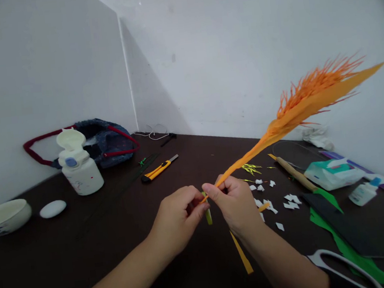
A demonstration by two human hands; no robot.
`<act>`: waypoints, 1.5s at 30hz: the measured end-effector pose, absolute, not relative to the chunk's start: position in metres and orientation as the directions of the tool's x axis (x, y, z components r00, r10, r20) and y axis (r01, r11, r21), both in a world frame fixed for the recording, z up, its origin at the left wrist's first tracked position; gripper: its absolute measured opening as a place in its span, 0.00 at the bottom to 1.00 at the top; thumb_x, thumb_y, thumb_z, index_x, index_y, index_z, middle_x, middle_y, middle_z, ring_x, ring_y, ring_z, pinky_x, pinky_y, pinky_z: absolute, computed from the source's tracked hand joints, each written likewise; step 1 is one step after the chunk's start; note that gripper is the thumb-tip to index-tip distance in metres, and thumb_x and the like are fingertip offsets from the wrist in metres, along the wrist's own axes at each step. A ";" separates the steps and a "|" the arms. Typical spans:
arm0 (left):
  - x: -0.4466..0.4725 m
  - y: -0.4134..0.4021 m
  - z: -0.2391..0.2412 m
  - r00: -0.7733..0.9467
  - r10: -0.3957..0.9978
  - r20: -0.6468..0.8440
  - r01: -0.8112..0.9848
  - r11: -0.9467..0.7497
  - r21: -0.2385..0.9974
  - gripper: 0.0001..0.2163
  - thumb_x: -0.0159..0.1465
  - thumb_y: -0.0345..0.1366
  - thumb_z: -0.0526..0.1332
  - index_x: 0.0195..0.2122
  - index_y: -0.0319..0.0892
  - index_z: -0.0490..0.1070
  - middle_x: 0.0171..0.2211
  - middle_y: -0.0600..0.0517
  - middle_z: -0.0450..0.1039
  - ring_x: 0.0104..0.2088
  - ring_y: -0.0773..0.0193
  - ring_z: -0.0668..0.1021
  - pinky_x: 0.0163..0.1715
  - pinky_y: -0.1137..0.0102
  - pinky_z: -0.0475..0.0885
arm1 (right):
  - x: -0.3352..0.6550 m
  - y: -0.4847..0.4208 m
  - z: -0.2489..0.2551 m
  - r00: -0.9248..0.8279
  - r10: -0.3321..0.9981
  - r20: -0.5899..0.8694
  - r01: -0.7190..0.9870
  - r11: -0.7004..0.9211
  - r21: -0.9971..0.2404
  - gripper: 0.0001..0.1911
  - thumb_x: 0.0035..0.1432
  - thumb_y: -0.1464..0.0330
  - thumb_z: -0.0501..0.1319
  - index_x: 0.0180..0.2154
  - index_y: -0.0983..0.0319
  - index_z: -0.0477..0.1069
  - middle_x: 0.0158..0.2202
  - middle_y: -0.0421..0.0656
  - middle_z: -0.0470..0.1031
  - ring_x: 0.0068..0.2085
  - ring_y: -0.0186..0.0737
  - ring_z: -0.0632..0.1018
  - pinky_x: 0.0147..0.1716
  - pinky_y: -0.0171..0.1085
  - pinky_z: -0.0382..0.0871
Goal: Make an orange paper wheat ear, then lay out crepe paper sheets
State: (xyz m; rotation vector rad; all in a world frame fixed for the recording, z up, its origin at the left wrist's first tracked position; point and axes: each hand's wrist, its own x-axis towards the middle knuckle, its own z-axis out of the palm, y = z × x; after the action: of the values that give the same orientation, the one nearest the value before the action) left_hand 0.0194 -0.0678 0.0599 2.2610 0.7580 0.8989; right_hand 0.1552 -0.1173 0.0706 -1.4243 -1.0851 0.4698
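Currently, an orange paper plant (275,129) is held in both hands, its stalk slanting up and to the right from the fingers to a frilly head raised above the table (187,163). The right hand (238,203) has thumb and forefinger closed around the stalk; the left hand (175,213) pinches its thin lower end, fingertips pressed together. A yellow-green strip (209,217) shows just below the left fingertips; whether they grip it too, I cannot tell. White scraps (291,203) lie right of the right fingers, yellow bits (251,169) just beyond them. Ahead of the left fingers is a cutter knife (159,170); farther left, a white bottle (84,177) and a bowl (8,219). Well right of the right fingers are a glue bottle (362,194) and green paper (341,242).
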 end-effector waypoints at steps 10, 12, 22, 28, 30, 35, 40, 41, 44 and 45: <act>0.017 -0.072 0.066 0.552 0.744 0.375 0.270 -0.585 0.765 0.08 0.60 0.36 0.56 0.25 0.41 0.66 0.21 0.57 0.64 0.23 0.69 0.67 0.24 0.74 0.61 | 0.155 -0.117 0.072 0.387 0.881 0.273 0.188 0.215 -0.958 0.08 0.47 0.66 0.64 0.22 0.61 0.68 0.21 0.37 0.68 0.24 0.32 0.68 0.24 0.34 0.62; 0.015 -0.070 0.067 0.553 0.772 0.314 0.250 -0.513 0.821 0.08 0.60 0.37 0.57 0.24 0.41 0.65 0.19 0.58 0.63 0.21 0.70 0.66 0.22 0.74 0.60 | 0.157 -0.117 0.071 0.289 0.920 0.266 0.082 0.253 -0.964 0.05 0.50 0.66 0.63 0.29 0.61 0.73 0.27 0.40 0.73 0.29 0.34 0.71 0.28 0.34 0.65; 0.015 -0.057 0.062 0.740 0.667 0.084 -0.028 -0.094 0.995 0.10 0.56 0.31 0.60 0.39 0.43 0.62 0.19 0.61 0.65 0.18 0.71 0.68 0.20 0.74 0.65 | 0.171 -0.108 0.063 0.356 0.903 0.242 0.025 0.250 -0.968 0.06 0.48 0.65 0.64 0.25 0.62 0.73 0.20 0.36 0.67 0.25 0.31 0.66 0.25 0.33 0.60; 0.010 -0.056 0.060 0.781 0.621 0.064 -0.015 -0.083 0.996 0.09 0.57 0.29 0.60 0.38 0.43 0.62 0.20 0.61 0.66 0.18 0.73 0.69 0.21 0.75 0.65 | 0.180 -0.106 0.064 0.376 0.897 0.231 0.032 0.236 -0.971 0.07 0.48 0.65 0.64 0.25 0.61 0.73 0.19 0.36 0.66 0.24 0.32 0.65 0.24 0.34 0.58; 0.010 -0.055 0.058 0.785 0.617 0.052 -0.002 -0.081 0.997 0.08 0.57 0.29 0.60 0.37 0.43 0.61 0.20 0.61 0.67 0.18 0.73 0.70 0.21 0.75 0.65 | 0.181 -0.106 0.065 0.380 0.895 0.233 0.024 0.242 -0.970 0.07 0.47 0.64 0.64 0.25 0.62 0.73 0.19 0.36 0.66 0.24 0.32 0.66 0.25 0.34 0.59; 0.010 -0.057 0.061 0.792 0.608 0.054 0.033 -0.132 0.991 0.12 0.54 0.30 0.63 0.36 0.42 0.62 0.23 0.60 0.68 0.21 0.71 0.71 0.25 0.73 0.68 | 0.185 -0.106 0.069 0.389 0.887 0.249 0.049 0.250 -0.967 0.09 0.48 0.63 0.64 0.26 0.63 0.73 0.19 0.35 0.63 0.23 0.31 0.63 0.23 0.33 0.57; 0.010 -0.060 0.063 0.693 0.638 0.335 0.167 -0.594 0.787 0.16 0.51 0.30 0.67 0.39 0.44 0.64 0.35 0.54 0.70 0.33 0.66 0.73 0.34 0.69 0.69 | 0.186 -0.107 0.072 0.404 0.883 0.239 0.081 0.226 -0.971 0.09 0.48 0.63 0.64 0.25 0.63 0.72 0.19 0.36 0.63 0.23 0.31 0.63 0.23 0.33 0.57; 0.010 -0.060 0.062 0.670 0.619 0.411 0.197 -0.682 0.705 0.14 0.53 0.30 0.65 0.39 0.44 0.65 0.34 0.53 0.70 0.33 0.66 0.73 0.34 0.69 0.69 | 0.185 -0.107 0.073 0.410 0.881 0.236 0.085 0.221 -0.972 0.09 0.48 0.63 0.64 0.24 0.63 0.72 0.19 0.36 0.63 0.23 0.32 0.63 0.23 0.33 0.57; 0.010 -0.059 0.059 0.647 0.517 0.560 0.199 -0.824 0.530 0.02 0.60 0.30 0.58 0.34 0.43 0.67 0.31 0.53 0.70 0.32 0.67 0.73 0.33 0.71 0.68 | 0.184 -0.106 0.072 0.420 0.878 0.231 0.092 0.212 -0.973 0.09 0.48 0.63 0.63 0.24 0.63 0.72 0.18 0.35 0.61 0.22 0.31 0.62 0.22 0.33 0.55; 0.009 -0.059 0.059 0.649 0.496 0.577 0.185 -0.838 0.513 0.02 0.61 0.30 0.57 0.32 0.43 0.67 0.30 0.53 0.71 0.31 0.67 0.73 0.33 0.72 0.67 | 0.184 -0.106 0.072 0.421 0.876 0.234 0.094 0.214 -0.972 0.09 0.48 0.64 0.63 0.23 0.63 0.72 0.17 0.35 0.61 0.22 0.30 0.61 0.22 0.33 0.55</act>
State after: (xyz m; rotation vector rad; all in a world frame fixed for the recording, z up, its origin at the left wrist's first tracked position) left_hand 0.0093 -0.0589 0.0590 2.4575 0.5357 1.0352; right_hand 0.1839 -0.1061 0.0717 -1.2487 -1.0105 0.6958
